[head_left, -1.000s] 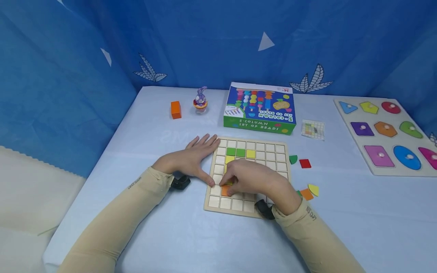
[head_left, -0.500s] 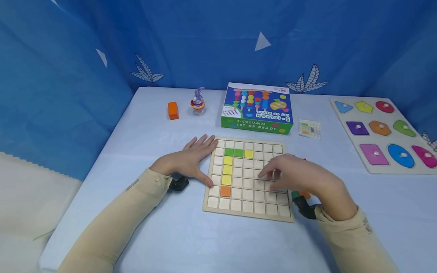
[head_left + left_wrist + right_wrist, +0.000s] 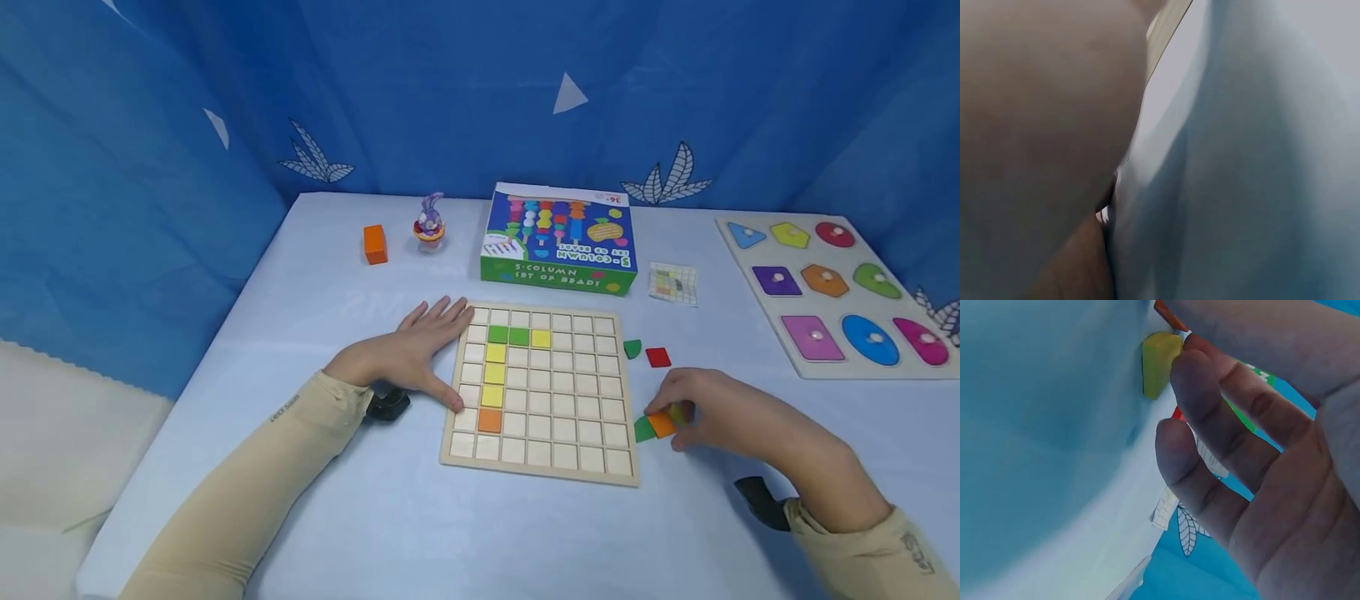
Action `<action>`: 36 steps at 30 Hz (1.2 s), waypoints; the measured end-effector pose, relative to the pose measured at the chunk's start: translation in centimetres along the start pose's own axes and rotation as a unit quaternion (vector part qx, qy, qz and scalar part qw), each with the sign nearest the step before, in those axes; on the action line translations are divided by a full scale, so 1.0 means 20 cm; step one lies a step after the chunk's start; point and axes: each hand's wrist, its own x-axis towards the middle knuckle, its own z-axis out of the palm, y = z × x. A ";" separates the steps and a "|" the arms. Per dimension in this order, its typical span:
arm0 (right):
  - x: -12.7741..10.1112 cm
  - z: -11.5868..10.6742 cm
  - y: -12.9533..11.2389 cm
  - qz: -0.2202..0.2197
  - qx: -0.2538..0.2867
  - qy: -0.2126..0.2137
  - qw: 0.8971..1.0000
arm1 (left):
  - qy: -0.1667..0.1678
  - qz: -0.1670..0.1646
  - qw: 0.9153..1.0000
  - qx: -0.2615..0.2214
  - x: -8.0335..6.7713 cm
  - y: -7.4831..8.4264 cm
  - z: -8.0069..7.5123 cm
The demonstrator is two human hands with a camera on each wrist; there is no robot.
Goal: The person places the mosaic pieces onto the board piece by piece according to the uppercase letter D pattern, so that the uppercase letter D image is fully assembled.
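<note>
Reading labels: the bead box point(image 3: 558, 236) is showing "5-COLUMN SET OF BEADS" upside down to the head view; small print on the left sleeve point(image 3: 288, 402) is too fine to make out.
Right hand: the right hand point(image 3: 720, 412) is lying on the table point(image 3: 300, 283) just right of the grid board point(image 3: 540, 392), fingertips curling onto an orange square tile point(image 3: 662, 425); whether it is pinching the tile or only touching it, I cannot tell.
Tile position: the orange square tile is lying flat between a green piece point(image 3: 643, 430) and a yellow piece point(image 3: 1159, 361), one edge facing the board; being square, it is showing no long axis.
Left hand: the left hand point(image 3: 416, 354) is resting flat, fingers spread and straight, pressing the board's left edge, gripping nothing.
Board: green, yellow and orange tiles are sitting in its left columns.
Views differing: the right wrist view is showing the yellow piece plainly beside the fingers point(image 3: 1210, 400); the head view is half hiding it. The left wrist view is showing only blurred skin and cloth.
Elsewhere: a red tile point(image 3: 658, 357) and another green piece point(image 3: 632, 348) are lying near the board's right side.
</note>
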 end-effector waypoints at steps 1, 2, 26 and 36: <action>0.00 0.00 0.00 -0.004 -0.002 0.005 1.000 | 0.000 0.000 1.000 -0.001 0.00 0.00 0.00; 0.00 0.01 0.01 -0.007 -0.005 0.010 1.000 | 0.001 0.000 1.000 -0.001 0.00 0.00 0.00; 0.04 -0.15 -0.10 -0.031 0.020 0.004 0.999 | 0.006 -0.004 1.000 -0.002 -0.02 0.01 0.00; 0.13 -0.24 -0.33 -0.072 0.046 0.003 0.996 | -0.002 0.001 1.000 -0.001 0.00 0.01 0.00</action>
